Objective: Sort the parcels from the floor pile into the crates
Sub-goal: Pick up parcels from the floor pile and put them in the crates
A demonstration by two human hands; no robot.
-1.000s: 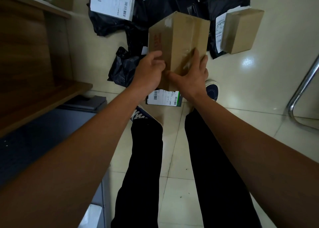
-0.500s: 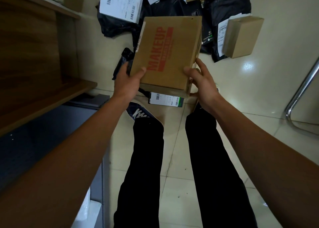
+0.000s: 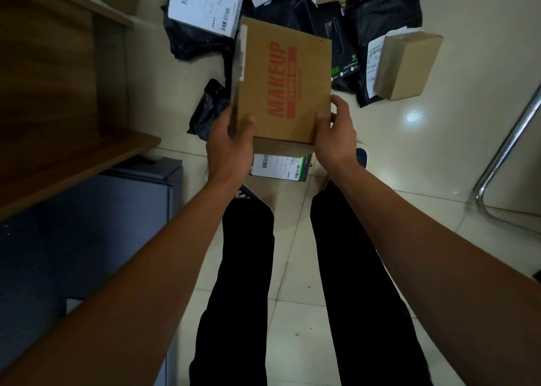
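A brown cardboard box (image 3: pixel 304 72) with red MAKEUP print is held up over the floor pile, printed face towards me. My left hand (image 3: pixel 231 145) grips its lower left edge, thumb on the face. My right hand (image 3: pixel 335 135) grips the lower right corner. The floor pile behind holds black poly bags (image 3: pixel 383 8), a white labelled parcel (image 3: pixel 205 2) and a small brown box (image 3: pixel 408 63). A flat parcel with a barcode label (image 3: pixel 278 166) lies below the held box.
A wooden shelf unit (image 3: pixel 58 93) stands at the left with a dark grey crate (image 3: pixel 87 224) beneath it. A chrome chair leg (image 3: pixel 506 140) runs along the right. My legs in black trousers (image 3: pixel 292 283) stand on the pale tiled floor (image 3: pixel 453 151).
The box has been turned from its plain taped side to its printed face and brought closer to me. Both hands have shifted to its lower corners.
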